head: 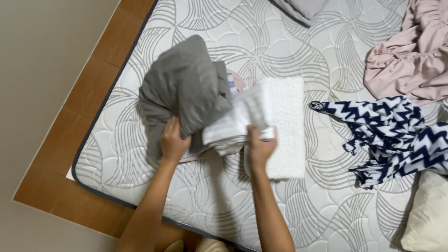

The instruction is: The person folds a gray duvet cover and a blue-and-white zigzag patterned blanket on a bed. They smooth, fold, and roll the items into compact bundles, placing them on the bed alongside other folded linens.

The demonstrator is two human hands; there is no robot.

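Observation:
My left hand (172, 142) grips the underside of a stack of folded clothes topped by a grey garment (184, 88), lifted and tilted above the mattress (210, 196). My right hand (259, 147) holds the other end of the stack, at a folded white cloth (242, 119) that is blurred. A striped piece and a pink piece peek out between the grey and white layers. Beneath my right hand lies a folded white fluffy towel (289, 130), flat on the mattress.
A navy and white zigzag garment (396, 135) lies to the right, a crumpled pink garment (410, 56) at the upper right, a cream pillow (427, 214) at the lower right, grey fabric (301, 8) at the top. The wooden bed frame (88, 93) borders the mattress on the left.

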